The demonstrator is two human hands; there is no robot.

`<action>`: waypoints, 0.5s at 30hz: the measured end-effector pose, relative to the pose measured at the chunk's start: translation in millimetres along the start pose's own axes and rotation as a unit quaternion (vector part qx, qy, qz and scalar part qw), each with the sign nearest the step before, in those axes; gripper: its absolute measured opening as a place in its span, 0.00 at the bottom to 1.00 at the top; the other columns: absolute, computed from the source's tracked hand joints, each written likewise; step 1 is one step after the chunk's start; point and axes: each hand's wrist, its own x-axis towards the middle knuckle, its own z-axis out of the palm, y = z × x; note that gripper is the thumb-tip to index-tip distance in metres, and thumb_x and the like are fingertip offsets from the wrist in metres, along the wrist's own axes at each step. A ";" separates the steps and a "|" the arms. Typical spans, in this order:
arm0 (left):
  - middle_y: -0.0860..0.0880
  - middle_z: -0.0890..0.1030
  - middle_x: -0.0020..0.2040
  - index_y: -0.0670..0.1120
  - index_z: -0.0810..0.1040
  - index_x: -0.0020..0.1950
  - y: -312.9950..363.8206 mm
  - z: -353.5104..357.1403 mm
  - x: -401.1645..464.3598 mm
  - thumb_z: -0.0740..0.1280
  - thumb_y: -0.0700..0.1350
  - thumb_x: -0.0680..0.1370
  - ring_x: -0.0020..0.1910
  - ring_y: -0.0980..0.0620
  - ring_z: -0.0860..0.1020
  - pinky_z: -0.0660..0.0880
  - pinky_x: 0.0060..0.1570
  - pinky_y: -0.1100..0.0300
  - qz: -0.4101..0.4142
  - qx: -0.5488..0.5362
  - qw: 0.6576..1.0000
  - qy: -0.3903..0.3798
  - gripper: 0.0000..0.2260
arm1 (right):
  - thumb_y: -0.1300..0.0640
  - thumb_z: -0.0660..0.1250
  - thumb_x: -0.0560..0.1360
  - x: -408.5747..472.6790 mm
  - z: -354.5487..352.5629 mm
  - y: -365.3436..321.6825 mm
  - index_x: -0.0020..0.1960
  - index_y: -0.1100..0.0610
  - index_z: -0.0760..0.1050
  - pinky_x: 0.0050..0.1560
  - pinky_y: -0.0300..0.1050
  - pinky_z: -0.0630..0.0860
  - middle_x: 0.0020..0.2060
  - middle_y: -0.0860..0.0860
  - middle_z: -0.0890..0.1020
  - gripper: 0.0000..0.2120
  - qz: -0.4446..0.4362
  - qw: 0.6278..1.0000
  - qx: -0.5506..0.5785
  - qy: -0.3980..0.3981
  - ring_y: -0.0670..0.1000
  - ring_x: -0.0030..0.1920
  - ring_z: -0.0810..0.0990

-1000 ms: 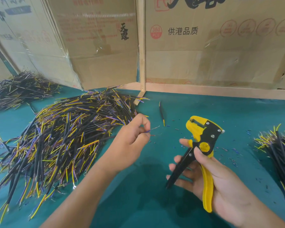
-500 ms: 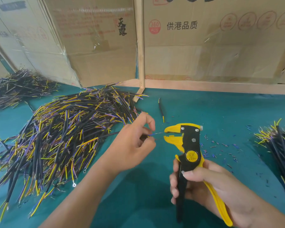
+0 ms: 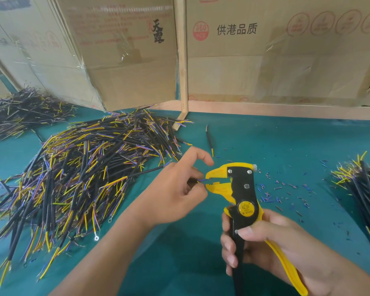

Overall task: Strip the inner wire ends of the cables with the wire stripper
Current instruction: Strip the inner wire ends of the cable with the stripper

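Note:
My right hand (image 3: 263, 242) grips the handles of a yellow and black wire stripper (image 3: 239, 189), its jaws pointing left. My left hand (image 3: 175, 193) pinches a black cable (image 3: 150, 170) near its end and holds the blue inner wire tip (image 3: 204, 180) between the stripper's jaws. The cable's black sheath runs left from my fingers toward the pile. My left index finger sticks out above the jaws.
A big heap of black cables (image 3: 73, 174) with yellow and blue wire ends lies left on the green mat (image 3: 286, 146). A second bundle (image 3: 365, 189) lies at the right edge, another pile (image 3: 19, 112) far left. One loose cable (image 3: 209, 142) and insulation scraps (image 3: 286, 189) lie behind the stripper. Cardboard boxes (image 3: 265, 60) wall the back.
The stripper swung from upright at the right to level with jaws facing left. It then closed in on the wire tip, which now sits inside the jaws.

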 end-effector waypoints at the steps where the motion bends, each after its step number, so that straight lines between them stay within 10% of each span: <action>1: 0.46 0.68 0.27 0.52 0.65 0.58 0.3 0.0 -0.1 0.57 0.44 0.70 0.26 0.48 0.62 0.59 0.27 0.65 -0.001 -0.002 1.000 -0.005 0.16 | 0.61 0.71 0.69 0.2 -0.1 0.3 0.51 0.63 0.78 0.48 0.60 0.76 0.40 0.64 0.76 0.11 0.000 1.000 -0.003 -0.004 0.61 0.39 0.76; 15: 0.46 0.71 0.28 0.50 0.65 0.60 6.6 1.0 0.2 0.58 0.44 0.71 0.28 0.45 0.64 0.62 0.28 0.61 -0.009 0.011 0.999 -0.043 0.17 | 0.55 0.76 0.68 1.8 4.9 3.4 0.40 0.59 0.71 0.35 0.53 0.72 0.31 0.58 0.67 0.14 0.015 0.999 -0.015 0.044 0.55 0.29 0.68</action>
